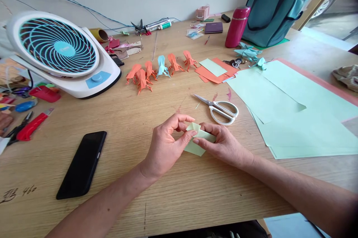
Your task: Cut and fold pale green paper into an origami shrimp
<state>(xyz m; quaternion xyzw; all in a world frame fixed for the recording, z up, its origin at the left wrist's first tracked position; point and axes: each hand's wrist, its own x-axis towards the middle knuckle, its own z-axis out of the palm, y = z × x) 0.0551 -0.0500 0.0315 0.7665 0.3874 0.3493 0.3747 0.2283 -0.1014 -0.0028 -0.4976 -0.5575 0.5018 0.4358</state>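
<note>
A small folded piece of pale green paper (196, 148) rests on the wooden table (125, 119) near its front edge. My left hand (165, 146) pinches the paper's upper left corner between thumb and fingers. My right hand (223, 145) presses and grips the paper's right side, fingers curled over it. White-handled scissors (220, 109) lie just behind my hands, blades pointing left.
A black phone (82, 163) lies at front left. A white and teal fan (60, 51) stands at back left, tools beside it. Several orange and blue folded paper figures (156, 70) line the middle. Green paper sheets (296, 115) cover the right; a red bottle (237, 26) and teal bag (275, 10) stand behind.
</note>
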